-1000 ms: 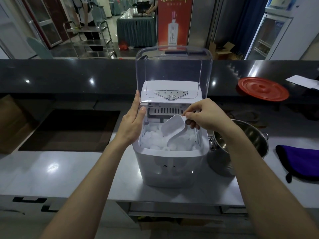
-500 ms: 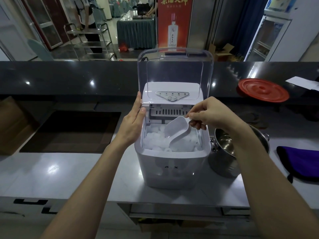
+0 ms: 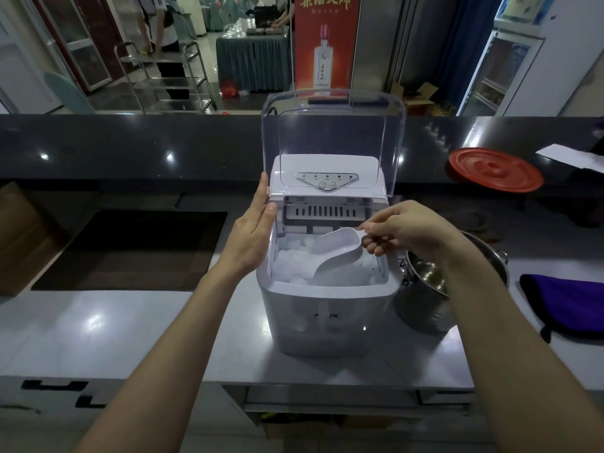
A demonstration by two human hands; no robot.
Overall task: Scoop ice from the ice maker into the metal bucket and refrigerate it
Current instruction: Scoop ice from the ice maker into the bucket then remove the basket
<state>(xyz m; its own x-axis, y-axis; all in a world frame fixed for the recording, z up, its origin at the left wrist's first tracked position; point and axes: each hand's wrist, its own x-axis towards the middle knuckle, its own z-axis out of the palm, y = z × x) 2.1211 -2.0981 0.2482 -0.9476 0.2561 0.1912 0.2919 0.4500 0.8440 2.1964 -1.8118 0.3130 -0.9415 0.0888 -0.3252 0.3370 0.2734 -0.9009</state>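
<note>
A white ice maker [image 3: 327, 318] stands on the counter with its clear lid [image 3: 333, 138] raised upright. Its basket holds a heap of ice [image 3: 294, 263]. My left hand [image 3: 251, 230] rests flat against the machine's left side, fingers straight. My right hand [image 3: 405, 230] pinches the handle of a white plastic scoop [image 3: 336, 253], whose mouth lies low on the ice, pointing down and left. The metal bucket [image 3: 425, 289] stands right of the machine, partly hidden behind my right forearm.
A red round lid [image 3: 495, 170] and a white paper [image 3: 575, 156] lie on the dark raised bar top. A purple cloth [image 3: 568, 305] sits at the right edge. A dark sunken well [image 3: 130, 250] lies left. A glass-door fridge [image 3: 503, 70] stands back right.
The scoop has tilted lower and its mouth has slid forward into the ice. My right hand dropped slightly with it. The left hand has stayed on the machine's side.
</note>
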